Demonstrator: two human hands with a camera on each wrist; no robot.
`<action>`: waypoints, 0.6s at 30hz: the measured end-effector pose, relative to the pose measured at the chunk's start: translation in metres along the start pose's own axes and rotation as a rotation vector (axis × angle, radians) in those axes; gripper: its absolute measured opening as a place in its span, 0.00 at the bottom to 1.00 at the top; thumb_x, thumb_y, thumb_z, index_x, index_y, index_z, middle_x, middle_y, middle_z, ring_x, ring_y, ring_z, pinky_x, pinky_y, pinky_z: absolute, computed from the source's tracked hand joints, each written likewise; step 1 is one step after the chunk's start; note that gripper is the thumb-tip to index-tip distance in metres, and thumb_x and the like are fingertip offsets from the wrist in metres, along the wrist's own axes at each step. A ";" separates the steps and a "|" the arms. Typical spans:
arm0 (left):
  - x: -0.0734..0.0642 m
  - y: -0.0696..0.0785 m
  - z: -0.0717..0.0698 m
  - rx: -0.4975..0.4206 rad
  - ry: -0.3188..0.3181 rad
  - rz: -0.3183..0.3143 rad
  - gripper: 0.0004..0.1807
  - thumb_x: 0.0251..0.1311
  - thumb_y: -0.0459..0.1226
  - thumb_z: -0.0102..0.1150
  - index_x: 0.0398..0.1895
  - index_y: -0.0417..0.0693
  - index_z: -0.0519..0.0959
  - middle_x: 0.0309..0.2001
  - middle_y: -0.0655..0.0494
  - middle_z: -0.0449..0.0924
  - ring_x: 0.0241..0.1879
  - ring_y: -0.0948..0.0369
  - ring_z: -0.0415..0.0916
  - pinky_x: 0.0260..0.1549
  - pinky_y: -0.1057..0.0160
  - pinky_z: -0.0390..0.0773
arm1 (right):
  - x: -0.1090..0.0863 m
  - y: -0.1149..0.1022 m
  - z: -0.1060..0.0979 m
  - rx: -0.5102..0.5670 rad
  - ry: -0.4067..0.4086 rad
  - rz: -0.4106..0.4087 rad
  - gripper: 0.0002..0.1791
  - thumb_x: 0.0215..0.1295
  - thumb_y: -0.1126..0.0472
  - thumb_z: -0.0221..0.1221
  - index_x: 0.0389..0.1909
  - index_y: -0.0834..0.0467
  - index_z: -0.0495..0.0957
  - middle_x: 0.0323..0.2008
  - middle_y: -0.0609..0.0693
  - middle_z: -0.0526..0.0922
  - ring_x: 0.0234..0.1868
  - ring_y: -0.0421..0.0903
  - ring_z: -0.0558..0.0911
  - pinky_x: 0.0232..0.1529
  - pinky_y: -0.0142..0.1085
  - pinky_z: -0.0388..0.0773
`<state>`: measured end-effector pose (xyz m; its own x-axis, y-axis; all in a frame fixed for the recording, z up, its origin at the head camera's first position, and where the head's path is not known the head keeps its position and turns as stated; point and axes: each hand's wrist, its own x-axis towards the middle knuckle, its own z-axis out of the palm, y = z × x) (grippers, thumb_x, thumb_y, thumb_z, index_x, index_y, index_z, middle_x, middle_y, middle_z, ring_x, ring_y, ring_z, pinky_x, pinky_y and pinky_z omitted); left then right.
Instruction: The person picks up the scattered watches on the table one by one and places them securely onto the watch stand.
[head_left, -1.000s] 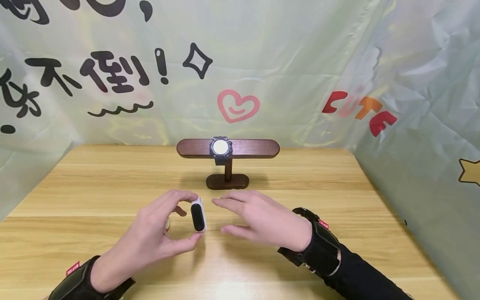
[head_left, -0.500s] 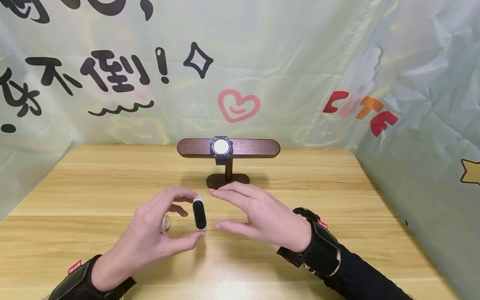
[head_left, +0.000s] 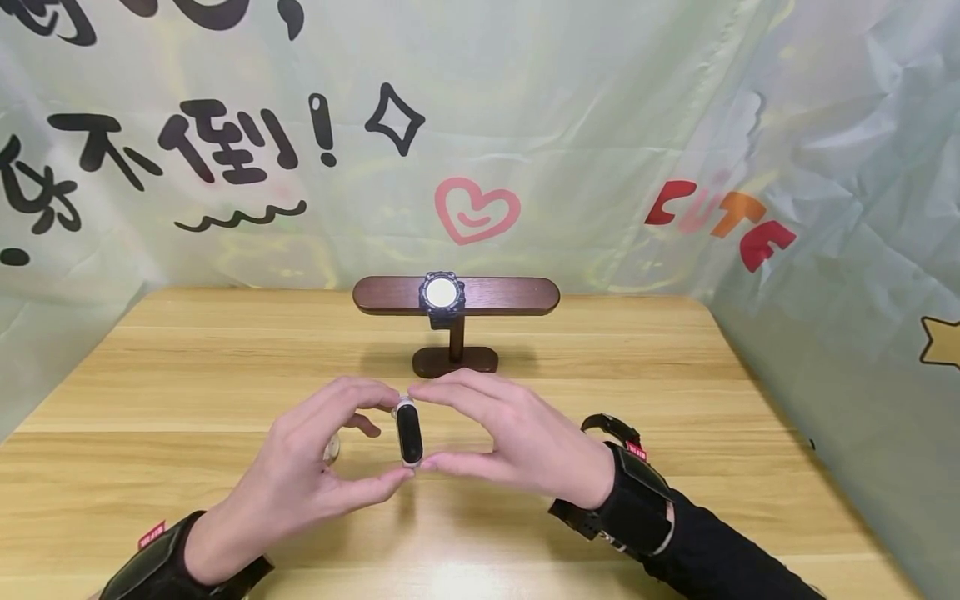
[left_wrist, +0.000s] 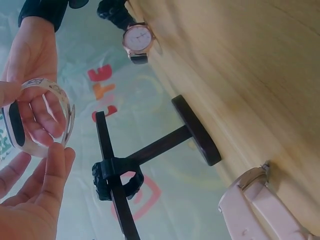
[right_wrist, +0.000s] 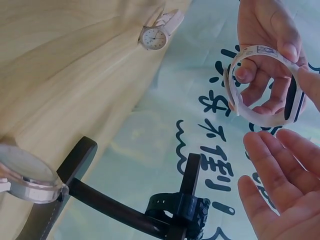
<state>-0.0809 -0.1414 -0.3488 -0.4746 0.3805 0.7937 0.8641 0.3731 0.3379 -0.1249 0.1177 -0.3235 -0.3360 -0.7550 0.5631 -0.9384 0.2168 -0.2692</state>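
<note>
A white fitness band (head_left: 408,432) with a long dark screen is held between both hands above the table. My left hand (head_left: 303,450) pinches it at both ends of the screen, finger above and thumb below. My right hand (head_left: 517,429) has its index fingertip at the top end and thumb at the bottom end. In the right wrist view the right thumb overlaps the band (right_wrist: 235,85), and the fingertips are right below its loop. The left wrist view shows the band (left_wrist: 62,95) as a rounded loop, left fingertips against its lower side.
A dark wooden stand (head_left: 510,296) carries a black sports watch (head_left: 442,296) at the table's (head_left: 225,350) back. A pink-strapped watch (left_wrist: 277,207) lies by the left hand. Another watch, gold-rimmed (left_wrist: 137,37), lies by the right. A printed cloth (head_left: 585,125) hangs behind.
My right hand has moved left, bringing its fingertips and thumb up to the fitness band. The left hand has shifted the band slightly right and turned its screen.
</note>
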 end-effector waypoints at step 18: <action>0.000 0.000 0.002 -0.047 0.019 0.027 0.28 0.66 0.52 0.73 0.55 0.37 0.82 0.51 0.49 0.85 0.50 0.61 0.83 0.41 0.73 0.88 | 0.000 0.000 0.003 0.033 0.015 -0.057 0.34 0.64 0.53 0.77 0.68 0.59 0.77 0.65 0.50 0.82 0.65 0.42 0.83 0.68 0.30 0.80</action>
<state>-0.0818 -0.1397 -0.3498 -0.4478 0.3735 0.8124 0.8839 0.3221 0.3391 -0.1248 0.1159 -0.3253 -0.2836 -0.7561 0.5899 -0.9529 0.1531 -0.2619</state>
